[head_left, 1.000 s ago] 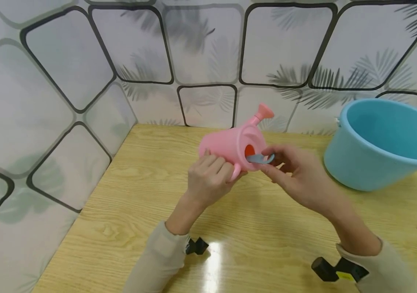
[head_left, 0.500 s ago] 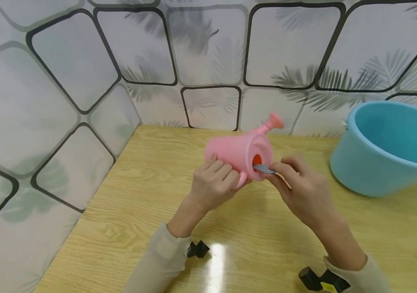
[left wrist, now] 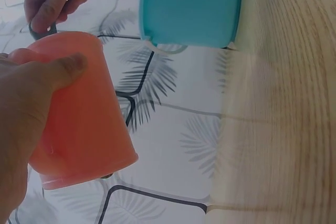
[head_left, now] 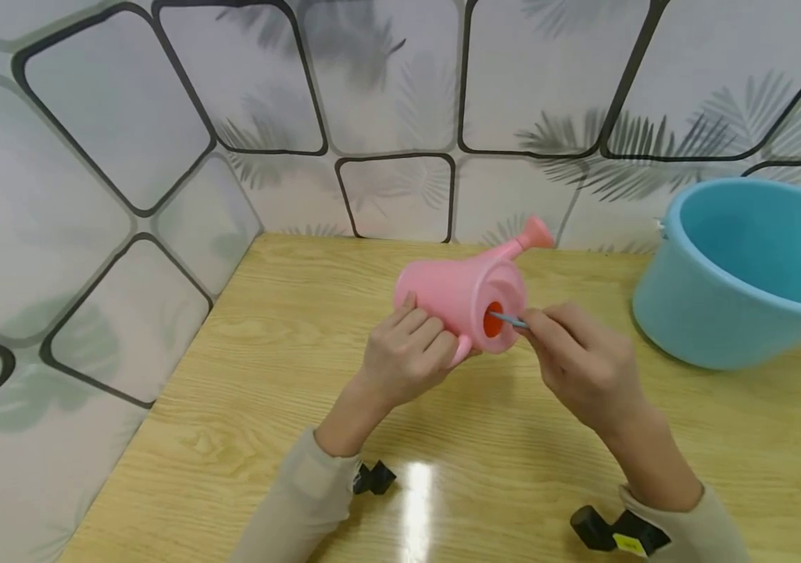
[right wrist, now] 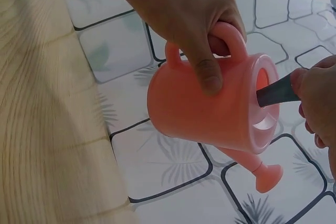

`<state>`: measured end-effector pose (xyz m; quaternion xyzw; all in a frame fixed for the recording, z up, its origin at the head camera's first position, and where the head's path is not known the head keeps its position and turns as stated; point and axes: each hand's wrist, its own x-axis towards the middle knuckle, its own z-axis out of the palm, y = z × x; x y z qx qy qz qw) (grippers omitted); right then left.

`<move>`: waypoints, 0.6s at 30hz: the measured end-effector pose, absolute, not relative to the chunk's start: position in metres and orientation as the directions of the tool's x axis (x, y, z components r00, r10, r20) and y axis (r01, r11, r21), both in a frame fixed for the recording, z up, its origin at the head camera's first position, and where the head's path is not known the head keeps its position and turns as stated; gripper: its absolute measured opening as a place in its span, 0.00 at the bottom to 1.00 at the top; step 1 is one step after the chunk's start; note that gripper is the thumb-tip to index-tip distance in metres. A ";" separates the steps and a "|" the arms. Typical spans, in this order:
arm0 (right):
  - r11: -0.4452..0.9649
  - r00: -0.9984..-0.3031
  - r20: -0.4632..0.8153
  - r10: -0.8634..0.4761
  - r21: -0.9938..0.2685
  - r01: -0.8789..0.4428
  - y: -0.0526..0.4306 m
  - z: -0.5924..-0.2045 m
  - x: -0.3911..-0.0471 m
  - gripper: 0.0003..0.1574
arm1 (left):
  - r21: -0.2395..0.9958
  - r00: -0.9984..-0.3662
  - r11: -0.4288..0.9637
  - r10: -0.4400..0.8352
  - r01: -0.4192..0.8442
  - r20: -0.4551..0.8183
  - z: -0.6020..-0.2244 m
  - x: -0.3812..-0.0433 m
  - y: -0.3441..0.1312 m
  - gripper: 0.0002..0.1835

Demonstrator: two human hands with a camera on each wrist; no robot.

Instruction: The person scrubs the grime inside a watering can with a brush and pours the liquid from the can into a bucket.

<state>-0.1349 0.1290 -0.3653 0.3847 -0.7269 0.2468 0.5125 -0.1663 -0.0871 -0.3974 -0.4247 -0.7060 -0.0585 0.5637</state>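
A pink watering can (head_left: 442, 285) is held tilted above the table, its opening turned toward the right and its spout pointing up and right in the head view. My left hand (head_left: 407, 356) grips its handle, fingers through the loop and thumb (right wrist: 210, 77) along the body in the right wrist view. My right hand (head_left: 586, 363) pinches a flat blue-grey piece (right wrist: 278, 92) with a widened end. The inner end of that piece goes into the can's opening, where orange-red shows inside; its tip is hidden, so its kind is unclear.
A large light-blue bucket (head_left: 716, 313) stands at the right on the wood-grain table (head_left: 245, 407). Behind and to the left rise walls (head_left: 400, 78) covered with a patterned sheet of dark outlines and leaves.
The can has shifted slightly right. My right hand has closed its fingers farther over the blue-grey piece's outer curved end and turned it, so it now appears thin and edge-on.
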 end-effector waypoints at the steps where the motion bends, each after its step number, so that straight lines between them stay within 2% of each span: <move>1: 0.588 -0.181 0.929 -0.323 0.048 -0.808 0.130 -0.365 -0.135 0.19 | -0.399 0.000 0.630 0.535 0.666 0.845 -0.397 -0.166 -0.087 0.23; 3: 0.589 -0.216 0.904 -0.369 0.048 -0.807 0.131 -0.364 -0.134 0.20 | -0.402 0.003 0.628 0.537 0.666 0.843 -0.398 -0.166 -0.088 0.23; 5: 0.581 -0.288 0.862 -0.416 0.008 -0.814 0.134 -0.363 -0.132 0.23 | -0.407 0.004 0.627 0.542 0.664 0.840 -0.398 -0.166 -0.088 0.23; 8: 0.540 -0.407 0.796 -0.448 -0.122 -0.833 0.138 -0.362 -0.129 0.25 | -0.410 0.004 0.624 0.546 0.665 0.837 -0.400 -0.166 -0.088 0.23; 10: 0.500 -0.485 0.757 -0.439 -0.243 -0.831 0.141 -0.362 -0.127 0.22 | -0.415 0.011 0.621 0.548 0.664 0.836 -0.400 -0.166 -0.087 0.23; 12: 0.462 -0.594 0.698 -0.400 -0.406 -0.788 0.144 -0.361 -0.124 0.16 | -0.413 0.014 0.621 0.544 0.666 0.839 -0.401 -0.166 -0.086 0.23; 15: 0.382 -0.753 0.590 -0.291 -0.650 -0.657 0.146 -0.361 -0.122 0.11 | -0.396 0.004 0.629 0.530 0.669 0.848 -0.402 -0.166 -0.084 0.25; 16: 0.350 -0.794 0.553 -0.253 -0.712 -0.608 0.147 -0.360 -0.120 0.11 | -0.389 -0.001 0.634 0.524 0.668 0.851 -0.402 -0.167 -0.084 0.26; 18: 0.283 -0.823 0.534 -0.194 -0.773 -0.568 0.147 -0.359 -0.119 0.13 | -0.367 -0.020 0.640 0.513 0.675 0.858 -0.402 -0.167 -0.084 0.27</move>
